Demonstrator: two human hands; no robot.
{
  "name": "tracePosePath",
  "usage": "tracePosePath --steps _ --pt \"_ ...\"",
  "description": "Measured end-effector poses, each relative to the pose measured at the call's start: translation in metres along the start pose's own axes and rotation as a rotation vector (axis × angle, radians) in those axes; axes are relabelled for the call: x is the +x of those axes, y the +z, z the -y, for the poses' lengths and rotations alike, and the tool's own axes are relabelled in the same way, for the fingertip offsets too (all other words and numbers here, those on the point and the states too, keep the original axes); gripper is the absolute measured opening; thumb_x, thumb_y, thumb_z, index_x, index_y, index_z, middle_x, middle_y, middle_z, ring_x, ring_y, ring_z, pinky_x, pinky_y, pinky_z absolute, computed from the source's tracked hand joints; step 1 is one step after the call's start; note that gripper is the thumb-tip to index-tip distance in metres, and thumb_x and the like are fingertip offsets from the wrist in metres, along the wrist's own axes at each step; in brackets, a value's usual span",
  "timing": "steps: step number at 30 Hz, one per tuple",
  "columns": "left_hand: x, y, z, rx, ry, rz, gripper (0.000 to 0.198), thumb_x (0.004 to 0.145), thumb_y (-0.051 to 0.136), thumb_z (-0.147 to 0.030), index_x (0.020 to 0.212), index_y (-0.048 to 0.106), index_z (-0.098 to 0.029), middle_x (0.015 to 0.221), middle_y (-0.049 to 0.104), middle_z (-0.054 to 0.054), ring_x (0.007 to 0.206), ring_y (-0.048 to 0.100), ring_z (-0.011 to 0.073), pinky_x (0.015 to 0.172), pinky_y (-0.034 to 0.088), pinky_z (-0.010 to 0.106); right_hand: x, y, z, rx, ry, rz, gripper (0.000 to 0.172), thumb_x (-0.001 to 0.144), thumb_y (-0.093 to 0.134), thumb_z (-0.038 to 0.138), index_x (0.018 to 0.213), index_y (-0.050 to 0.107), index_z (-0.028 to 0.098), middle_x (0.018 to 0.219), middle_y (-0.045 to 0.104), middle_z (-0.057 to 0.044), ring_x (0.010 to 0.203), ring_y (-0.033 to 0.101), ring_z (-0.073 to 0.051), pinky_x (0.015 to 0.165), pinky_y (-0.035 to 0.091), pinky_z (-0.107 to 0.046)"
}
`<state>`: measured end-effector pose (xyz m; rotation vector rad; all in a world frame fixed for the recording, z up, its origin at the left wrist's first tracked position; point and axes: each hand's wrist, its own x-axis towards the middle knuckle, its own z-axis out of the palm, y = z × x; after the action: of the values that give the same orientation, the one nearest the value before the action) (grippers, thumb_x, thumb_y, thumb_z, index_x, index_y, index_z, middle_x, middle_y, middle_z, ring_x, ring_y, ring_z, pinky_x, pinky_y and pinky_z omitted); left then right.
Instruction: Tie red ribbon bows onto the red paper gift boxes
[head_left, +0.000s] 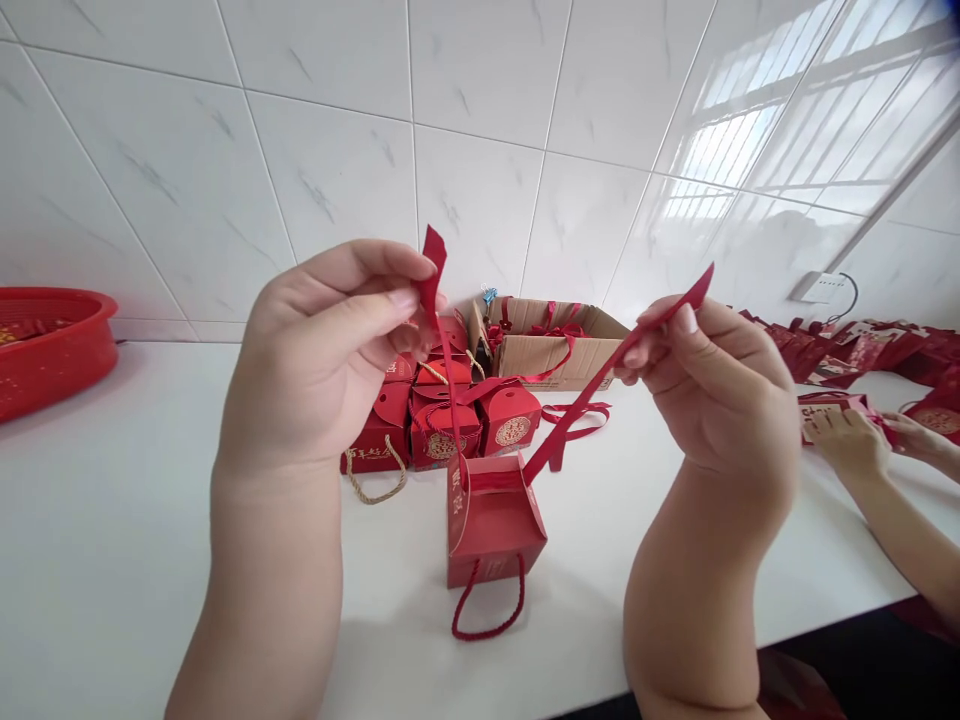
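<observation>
A red ribbon (581, 402) runs up from a small red gift box (496, 520) in two lengths that spread apart. Pinched between thumb and forefinger of my left hand (322, 330) is one end of it, raised above the box. My right hand (712, 375) pinches the other end, with a pointed tip sticking out past the thumb. The box stands on the white table (397, 600), its top flaps folded inward and a dark red cord handle (487, 632) hanging toward me. Where the ribbon passes at the box's far side is partly hidden.
Several red gift boxes (444, 425) stand grouped behind, some with rope handles. Beyond them sits a cardboard carton (544, 355) holding ribbons. A red plastic basin (56, 350) is at left. At right, another person's hands (851, 440) work on a red box, near more red bags (862, 350).
</observation>
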<state>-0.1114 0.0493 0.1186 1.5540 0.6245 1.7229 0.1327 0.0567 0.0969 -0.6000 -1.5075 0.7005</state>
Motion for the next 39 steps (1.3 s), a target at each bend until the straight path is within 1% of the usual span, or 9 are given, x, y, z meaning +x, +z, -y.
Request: tracePosePath --steps 2,5,10,13,17,20,24,31,39 --pt "0.001 0.002 0.003 -0.039 -0.028 -0.046 0.022 0.069 0.071 -0.017 0.071 0.063 -0.037 0.068 0.063 0.000 0.082 0.059 0.0226 0.052 0.047 0.035 0.003 0.003 -0.003 0.035 -0.020 -0.027 0.017 0.089 0.054 0.034 0.083 0.066 0.023 0.076 0.063 0.000 0.071 0.063 -0.013 0.061 0.054 -0.026" --pt "0.004 0.008 0.010 -0.111 0.018 -0.111 0.017 0.069 0.072 -0.016 0.077 0.065 -0.029 0.072 0.062 0.001 0.074 0.058 0.0177 0.052 0.043 0.032 0.006 0.008 -0.006 0.078 -0.040 -0.061 0.017 0.088 0.055 0.034 0.080 0.065 0.023 0.089 0.065 -0.001 0.085 0.063 -0.014 0.069 0.054 -0.026" --pt "0.005 0.018 0.021 -0.181 0.050 -0.131 0.016 0.075 0.069 -0.016 0.090 0.066 -0.022 0.075 0.062 -0.001 0.061 0.051 0.0085 0.053 0.041 0.024 0.006 0.020 -0.007 0.108 -0.025 -0.081 0.018 0.086 0.057 0.036 0.080 0.065 0.022 0.079 0.065 -0.001 0.079 0.065 -0.015 0.073 0.055 -0.031" --pt "0.003 0.023 0.023 -0.133 0.080 -0.143 0.010 0.076 0.068 -0.018 0.086 0.068 -0.021 0.076 0.063 -0.001 0.064 0.055 0.0091 0.056 0.044 0.024 0.006 0.028 -0.009 0.066 -0.086 -0.195 0.016 0.085 0.060 0.037 0.079 0.066 0.023 0.079 0.066 0.000 0.075 0.065 -0.013 0.071 0.055 -0.030" --pt "0.000 0.026 0.021 -0.035 0.210 -0.255 0.009 0.076 0.070 -0.017 0.082 0.067 -0.022 0.074 0.066 -0.002 0.070 0.061 0.0110 0.064 0.049 0.025 0.005 0.037 -0.011 -0.010 -0.172 -0.327 0.017 0.084 0.060 0.038 0.080 0.068 0.023 0.079 0.068 0.000 0.075 0.066 -0.015 0.070 0.054 -0.031" --pt "-0.001 0.028 0.022 0.057 0.312 -0.331 0.013 0.075 0.073 -0.019 0.084 0.064 -0.023 0.072 0.067 -0.003 0.069 0.062 0.0114 0.068 0.050 0.027 0.005 0.041 -0.011 -0.034 -0.187 -0.364 0.018 0.084 0.060 0.038 0.081 0.069 0.023 0.077 0.068 0.000 0.074 0.066 -0.015 0.066 0.054 -0.030" --pt "-0.003 0.029 0.023 0.198 0.353 -0.375 0.018 0.075 0.074 -0.025 0.086 0.059 -0.023 0.074 0.067 -0.004 0.070 0.064 0.0122 0.070 0.050 0.029 0.005 0.046 -0.010 -0.020 -0.196 -0.380 0.016 0.083 0.062 0.037 0.081 0.069 0.023 0.079 0.068 0.000 0.071 0.065 -0.014 0.062 0.052 -0.029" --pt "-0.007 0.031 0.019 0.057 0.279 -0.289 0.018 0.076 0.073 -0.026 0.086 0.058 -0.027 0.076 0.065 -0.004 0.086 0.066 0.0159 0.071 0.052 0.027 0.004 0.049 -0.006 -0.082 -0.221 -0.427 0.018 0.084 0.060 0.040 0.083 0.069 0.024 0.075 0.066 0.000 0.075 0.065 -0.016 0.062 0.053 -0.030" --pt "-0.003 0.027 0.017 0.010 0.163 -0.174 0.011 0.076 0.070 -0.022 0.087 0.070 -0.027 0.080 0.070 0.000 0.076 0.066 0.0163 0.051 0.049 0.025 0.002 0.048 -0.001 -0.095 -0.193 -0.391 0.018 0.083 0.061 0.039 0.078 0.068 0.023 0.072 0.066 0.000 0.076 0.065 -0.017 0.064 0.053 -0.030"
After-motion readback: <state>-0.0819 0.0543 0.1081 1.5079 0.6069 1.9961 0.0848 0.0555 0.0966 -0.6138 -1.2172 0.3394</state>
